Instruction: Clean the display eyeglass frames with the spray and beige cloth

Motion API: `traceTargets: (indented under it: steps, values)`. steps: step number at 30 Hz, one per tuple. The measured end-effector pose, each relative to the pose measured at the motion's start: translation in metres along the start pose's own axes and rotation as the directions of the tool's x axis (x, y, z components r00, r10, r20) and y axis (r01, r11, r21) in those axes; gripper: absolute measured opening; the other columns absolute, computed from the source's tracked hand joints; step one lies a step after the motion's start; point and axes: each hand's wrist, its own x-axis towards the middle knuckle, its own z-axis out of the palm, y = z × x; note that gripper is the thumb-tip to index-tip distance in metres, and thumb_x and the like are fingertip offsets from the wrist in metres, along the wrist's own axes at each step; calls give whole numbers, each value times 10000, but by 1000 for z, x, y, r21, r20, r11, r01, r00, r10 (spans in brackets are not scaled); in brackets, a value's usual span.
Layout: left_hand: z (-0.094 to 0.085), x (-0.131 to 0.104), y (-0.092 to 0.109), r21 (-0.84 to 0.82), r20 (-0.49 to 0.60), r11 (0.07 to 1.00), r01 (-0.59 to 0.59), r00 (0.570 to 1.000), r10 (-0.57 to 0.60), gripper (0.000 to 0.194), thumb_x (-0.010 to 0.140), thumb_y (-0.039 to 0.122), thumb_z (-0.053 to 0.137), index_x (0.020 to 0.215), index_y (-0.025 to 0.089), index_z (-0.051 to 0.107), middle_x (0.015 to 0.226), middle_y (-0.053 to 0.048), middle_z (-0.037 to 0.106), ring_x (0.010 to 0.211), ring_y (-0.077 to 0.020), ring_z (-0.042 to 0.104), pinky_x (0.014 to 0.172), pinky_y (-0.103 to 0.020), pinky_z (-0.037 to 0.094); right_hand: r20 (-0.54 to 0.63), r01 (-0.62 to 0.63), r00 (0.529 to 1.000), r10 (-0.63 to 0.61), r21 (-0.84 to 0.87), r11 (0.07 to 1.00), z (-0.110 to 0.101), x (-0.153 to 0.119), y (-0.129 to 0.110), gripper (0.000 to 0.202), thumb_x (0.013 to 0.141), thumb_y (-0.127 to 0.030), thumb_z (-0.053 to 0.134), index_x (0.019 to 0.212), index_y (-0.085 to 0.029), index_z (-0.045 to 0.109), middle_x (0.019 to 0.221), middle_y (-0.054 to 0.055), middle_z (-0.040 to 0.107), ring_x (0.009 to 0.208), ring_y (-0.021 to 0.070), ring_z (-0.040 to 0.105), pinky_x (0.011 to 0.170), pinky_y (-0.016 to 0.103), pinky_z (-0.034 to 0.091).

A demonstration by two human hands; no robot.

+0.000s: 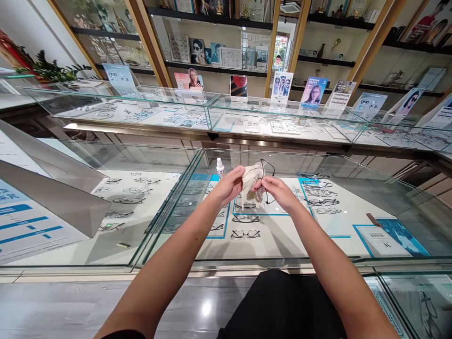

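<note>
My left hand (229, 185) is closed on a cream-coloured cloth (251, 181), which hangs down in loose folds. Beside it, my right hand (277, 189) pinches a pair of dark-framed glasses (271, 165), whose thin dark parts show above and below the fingers. Cloth and glasses touch, and the cloth hides part of the frame. Both hands are above the glass display case. Just behind my left hand stands a white bottle (220, 167) with a white cap. Beneath the hands, several glasses (246, 233) lie in rows inside the case.
A second glass case (197, 110) holding many glasses runs across behind, with upright advertising cards (314, 92) on it. Large folded cards (45, 207) stand at the left on the near case. Its glass front edge (254, 263) runs close to my lap.
</note>
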Motion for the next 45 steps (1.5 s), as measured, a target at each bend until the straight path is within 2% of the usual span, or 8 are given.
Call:
traceTargets:
  steps: [10, 14, 19, 21, 28, 33, 40, 45]
  values:
    - [-4, -1, 2, -51, -2, 998, -42, 999, 42, 346, 831, 466, 807, 894, 211, 581, 817, -8, 637, 729, -160, 625, 696, -304, 526, -29, -2, 1000, 1, -45, 999, 1, 1, -1, 355, 971, -553, 615, 907, -236, 763, 993, 55, 759, 959, 219, 634, 893, 338, 455]
    - [-1, -3, 0, 57, -7, 998, -26, 1000, 26, 402, 781, 506, 845, 851, 206, 586, 785, 1, 633, 718, -135, 616, 681, -262, 498, -28, -4, 1000, 2, -44, 999, 4, 2, -1, 378, 945, -589, 636, 901, -236, 765, 967, 55, 759, 959, 221, 637, 920, 345, 460]
    - [2, -2, -6, 259, -16, 961, -95, 995, 103, 365, 787, 505, 829, 815, 192, 644, 654, 43, 505, 558, -74, 434, 552, -229, 348, -20, -29, 999, 27, -67, 997, 6, 2, 0, 406, 924, -625, 644, 913, -239, 769, 918, 47, 745, 930, 218, 638, 888, 337, 460]
    - [4, -2, -7, 284, -25, 952, -115, 992, 127, 343, 793, 485, 820, 807, 193, 641, 655, 44, 497, 559, -76, 420, 552, -235, 333, -16, -32, 999, 31, -74, 997, 6, 2, 2, 407, 924, -629, 643, 913, -242, 769, 911, 44, 743, 920, 217, 640, 886, 335, 459]
    - [6, -2, 1, 169, -203, 984, -52, 975, 87, 277, 765, 335, 702, 715, 212, 459, 612, 52, 415, 547, -94, 424, 526, -229, 320, -43, 28, 999, -31, -83, 996, 4, 2, 2, 385, 957, -592, 616, 904, -237, 755, 956, 49, 751, 961, 228, 632, 903, 344, 448]
    - [4, 0, -2, 141, -158, 989, -43, 985, 66, 259, 763, 311, 618, 655, 205, 407, 611, 33, 360, 534, -99, 367, 518, -261, 316, -42, 47, 998, -51, -81, 996, 4, 2, 1, 381, 961, -582, 614, 907, -230, 750, 976, 53, 753, 981, 230, 635, 922, 346, 447]
    - [3, -1, -4, 185, -107, 982, -28, 993, 49, 325, 786, 356, 718, 679, 200, 453, 589, 53, 400, 525, -89, 384, 507, -234, 267, -22, 6, 1000, -9, -129, 992, 3, 4, 9, 385, 972, -568, 605, 920, -215, 748, 997, 50, 756, 990, 214, 641, 948, 332, 444]
    - [5, -4, 1, 203, -57, 979, -20, 998, 32, 305, 803, 389, 734, 733, 196, 508, 618, 61, 441, 540, -81, 422, 536, -212, 310, -9, 5, 1000, -7, -162, 987, 2, 4, 9, 397, 982, -564, 592, 922, -201, 740, 1008, 54, 759, 983, 206, 644, 931, 322, 445]
